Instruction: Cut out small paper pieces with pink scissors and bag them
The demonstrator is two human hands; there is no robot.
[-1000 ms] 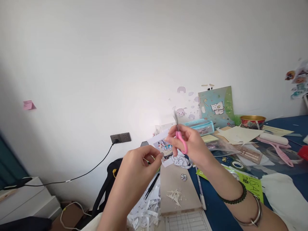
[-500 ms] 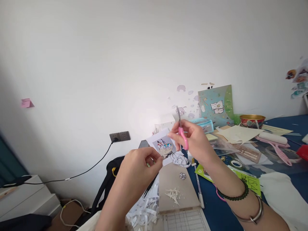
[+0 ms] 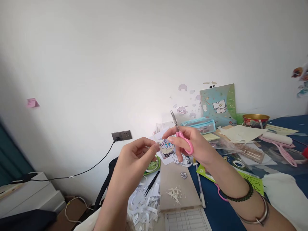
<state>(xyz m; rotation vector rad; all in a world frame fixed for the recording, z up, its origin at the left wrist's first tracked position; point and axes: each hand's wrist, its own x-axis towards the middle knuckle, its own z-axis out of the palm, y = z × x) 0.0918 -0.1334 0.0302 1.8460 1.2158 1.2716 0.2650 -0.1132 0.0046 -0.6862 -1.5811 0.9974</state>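
Observation:
My right hand (image 3: 190,139) holds pink-handled scissors (image 3: 184,141), their blades pointing up and slightly apart. My left hand (image 3: 138,157) is closed in a pinch on a tiny pale paper cutout (image 3: 158,144), mostly hidden by the fingertips. The two hands face each other, a short gap between them. Just behind them lies a printed picture sheet (image 3: 166,157) with a colourful cartoon animal, partly covered by my fingers. A line-drawn paper cutout (image 3: 184,160) overlaps its lower right. A small flower-like cutout (image 3: 183,175) rests on the greyish board (image 3: 173,178) below.
Paper scraps (image 3: 144,205) pile left of the board near black tweezers (image 3: 152,183). Pale shavings (image 3: 175,194) lie on the board. A pen (image 3: 201,189), green packet (image 3: 252,179), tape roll (image 3: 238,164), clear pencil case (image 3: 199,125) and pink roller (image 3: 276,144) crowd the right side.
The scissors have tilted left and come lower, and my right hand has moved closer to my left. My left hand has risen slightly, uncovering the tweezers and a green object.

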